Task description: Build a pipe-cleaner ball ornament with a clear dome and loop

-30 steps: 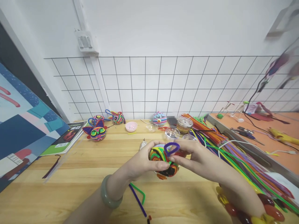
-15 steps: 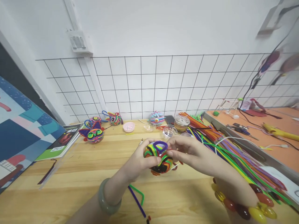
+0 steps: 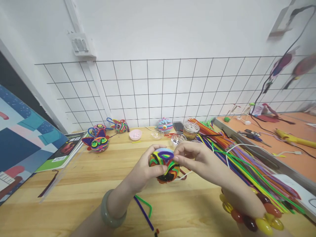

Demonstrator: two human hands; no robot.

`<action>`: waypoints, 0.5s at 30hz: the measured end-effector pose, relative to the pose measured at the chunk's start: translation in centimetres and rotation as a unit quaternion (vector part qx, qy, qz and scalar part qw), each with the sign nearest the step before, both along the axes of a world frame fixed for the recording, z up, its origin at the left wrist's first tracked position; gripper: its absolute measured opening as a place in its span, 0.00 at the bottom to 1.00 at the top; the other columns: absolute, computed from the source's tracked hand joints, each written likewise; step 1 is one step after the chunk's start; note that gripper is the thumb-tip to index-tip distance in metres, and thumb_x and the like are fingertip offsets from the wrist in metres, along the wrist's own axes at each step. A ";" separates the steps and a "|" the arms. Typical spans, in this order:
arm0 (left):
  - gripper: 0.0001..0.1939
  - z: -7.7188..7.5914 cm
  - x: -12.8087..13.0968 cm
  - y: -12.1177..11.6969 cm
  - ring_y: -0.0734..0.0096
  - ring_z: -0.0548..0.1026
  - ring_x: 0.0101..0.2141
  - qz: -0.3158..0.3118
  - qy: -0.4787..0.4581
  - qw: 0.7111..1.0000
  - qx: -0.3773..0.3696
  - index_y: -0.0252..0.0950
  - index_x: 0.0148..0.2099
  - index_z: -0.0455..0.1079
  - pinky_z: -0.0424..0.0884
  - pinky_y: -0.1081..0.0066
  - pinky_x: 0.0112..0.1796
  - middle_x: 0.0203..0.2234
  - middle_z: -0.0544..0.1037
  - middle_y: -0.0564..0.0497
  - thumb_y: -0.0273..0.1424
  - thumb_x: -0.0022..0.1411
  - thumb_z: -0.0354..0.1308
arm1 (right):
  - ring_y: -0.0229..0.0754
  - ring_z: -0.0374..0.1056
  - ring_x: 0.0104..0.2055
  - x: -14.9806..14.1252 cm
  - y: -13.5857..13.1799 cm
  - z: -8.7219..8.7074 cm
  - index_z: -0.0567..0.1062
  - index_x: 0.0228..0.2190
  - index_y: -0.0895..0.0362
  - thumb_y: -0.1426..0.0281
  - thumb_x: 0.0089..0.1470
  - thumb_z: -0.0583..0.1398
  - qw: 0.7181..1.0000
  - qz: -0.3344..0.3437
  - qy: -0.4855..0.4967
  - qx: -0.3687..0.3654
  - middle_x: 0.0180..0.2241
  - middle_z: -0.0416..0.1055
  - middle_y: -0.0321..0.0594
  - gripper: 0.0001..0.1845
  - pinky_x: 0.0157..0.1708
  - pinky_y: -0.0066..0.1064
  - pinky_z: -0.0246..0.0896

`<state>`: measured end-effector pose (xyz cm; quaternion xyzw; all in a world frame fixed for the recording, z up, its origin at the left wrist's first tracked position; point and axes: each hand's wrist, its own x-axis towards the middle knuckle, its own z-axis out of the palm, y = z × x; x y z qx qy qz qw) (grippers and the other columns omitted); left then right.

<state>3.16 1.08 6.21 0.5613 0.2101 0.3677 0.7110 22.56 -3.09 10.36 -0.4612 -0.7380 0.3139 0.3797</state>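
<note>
While the left hand [image 3: 141, 171] grips the ball [image 3: 172, 171], the right hand [image 3: 201, 161] meets the loop's right end.
Ball is above the table [image 3: 98, 179], between both hands: left thumb across its front, left fingers round its far side. Purple loop [image 3: 161, 153] sits at the ball's upper front, long axis roughly left-right, to the left of the right fingertips; right hand is nearer to it. Right thumb and forefinger are drawn together there; can't tell if they pinch the loop or just touch it. Bent green stem [image 3: 150, 206] and purple stem [image 3: 143, 212] lie nearer the wearer.
</note>
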 end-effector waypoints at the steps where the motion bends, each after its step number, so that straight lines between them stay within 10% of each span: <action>1: 0.25 0.0 0.0 0.0 0.66 0.71 0.40 0.002 0.005 1.000 0.005 0.38 0.49 0.63 0.66 0.67 0.43 0.39 0.73 0.50 0.32 0.49 0.67 | 0.35 0.62 0.25 -0.1 0.0 -0.1 0.72 0.27 0.57 0.59 0.57 0.59 1.000 0.001 0.014 -0.013 0.24 0.67 0.35 0.14 0.25 0.27 0.59; 15: 0.30 0.0 0.0 0.2 0.66 0.72 0.39 0.012 0.038 0.999 0.026 0.39 0.53 0.61 0.66 0.68 0.40 0.40 0.73 0.49 0.33 0.49 0.68 | 0.29 0.56 0.18 0.0 0.2 -0.5 0.70 0.27 0.58 0.58 0.52 0.62 0.992 0.005 0.058 -0.114 0.19 0.63 0.31 0.15 0.15 0.21 0.51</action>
